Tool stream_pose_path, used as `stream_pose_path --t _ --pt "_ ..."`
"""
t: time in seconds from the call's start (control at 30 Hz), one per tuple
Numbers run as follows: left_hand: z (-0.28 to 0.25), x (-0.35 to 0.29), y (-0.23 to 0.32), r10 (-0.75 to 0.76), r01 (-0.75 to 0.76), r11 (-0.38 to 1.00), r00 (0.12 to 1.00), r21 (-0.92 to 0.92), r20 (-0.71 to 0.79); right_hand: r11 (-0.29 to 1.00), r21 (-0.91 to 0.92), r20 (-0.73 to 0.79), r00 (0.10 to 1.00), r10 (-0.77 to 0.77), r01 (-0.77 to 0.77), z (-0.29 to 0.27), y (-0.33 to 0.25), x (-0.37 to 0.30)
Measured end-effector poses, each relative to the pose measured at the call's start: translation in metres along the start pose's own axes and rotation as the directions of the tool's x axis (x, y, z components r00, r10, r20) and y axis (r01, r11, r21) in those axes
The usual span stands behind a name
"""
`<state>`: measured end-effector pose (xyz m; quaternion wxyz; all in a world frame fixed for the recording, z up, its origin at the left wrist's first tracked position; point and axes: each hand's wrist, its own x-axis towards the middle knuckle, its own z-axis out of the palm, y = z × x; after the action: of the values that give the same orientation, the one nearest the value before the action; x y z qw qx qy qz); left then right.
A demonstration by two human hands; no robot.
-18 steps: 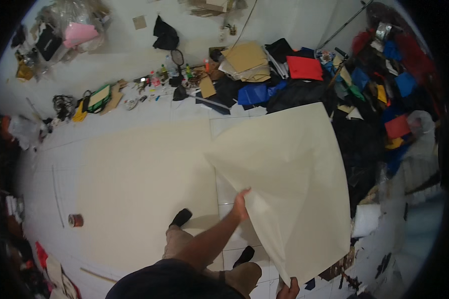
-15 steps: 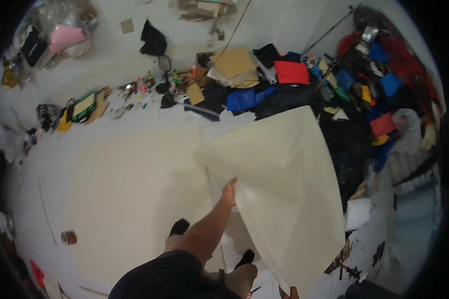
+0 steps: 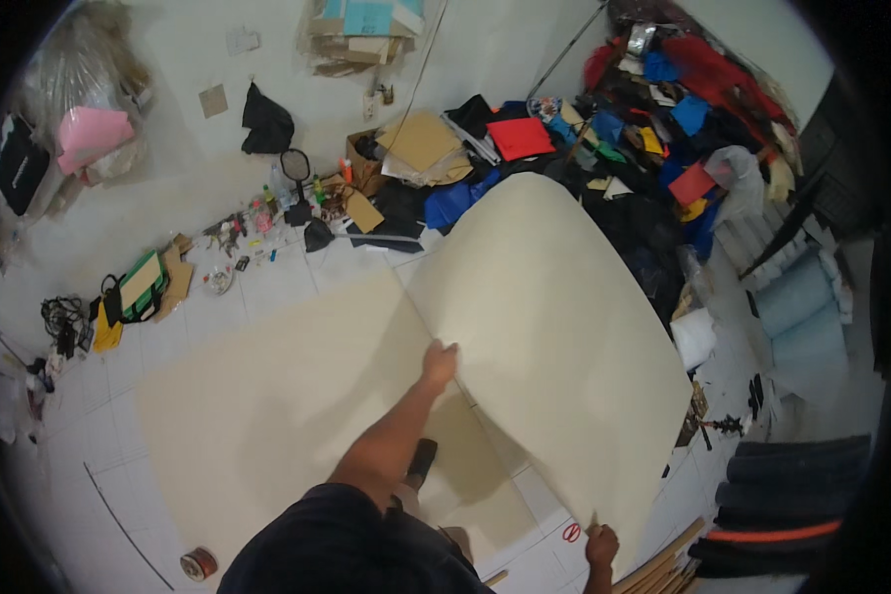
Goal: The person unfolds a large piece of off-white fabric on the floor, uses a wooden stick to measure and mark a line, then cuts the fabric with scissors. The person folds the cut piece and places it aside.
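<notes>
My left hand (image 3: 441,364) is closed on the left edge of a large cream sheet (image 3: 574,327). Near the bottom right, my right hand (image 3: 602,545) pinches the same sheet along its near edge. Raised between my hands, the sheet bulges upward and curves over toward the far right. A second stretch of cream sheet (image 3: 267,396) lies flat on the tiled floor to the left. Whether the two join cannot be seen. Red-handled scissors (image 3: 571,533) rest on the tiles just left of my right hand; their blades are mostly hidden.
A heap of coloured scraps (image 3: 653,139) fills the far right. Bottles and small items (image 3: 264,213) line the wall. Dark rolls (image 3: 772,515) and wooden strips (image 3: 663,569) lie at the lower right. A copper-coloured spool (image 3: 198,564) stands at the lower left.
The raised sheet has gone from creased and hanging to a smooth, rounded bulge. My right hand has come further into view, still on the edge. The view has shifted, showing the rolls.
</notes>
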<state>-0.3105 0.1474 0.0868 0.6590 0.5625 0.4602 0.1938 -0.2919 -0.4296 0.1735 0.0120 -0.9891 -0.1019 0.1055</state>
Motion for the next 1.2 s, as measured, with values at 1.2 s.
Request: stream_pose_path --t 1.2 --pt "-0.852 -0.274 -0.158 -0.076 0.050 0.989 0.979 0.136 0.188 0.972 0.026 0.077 0.970 0.229 -0.232 0.162 -0.423 -0.819"
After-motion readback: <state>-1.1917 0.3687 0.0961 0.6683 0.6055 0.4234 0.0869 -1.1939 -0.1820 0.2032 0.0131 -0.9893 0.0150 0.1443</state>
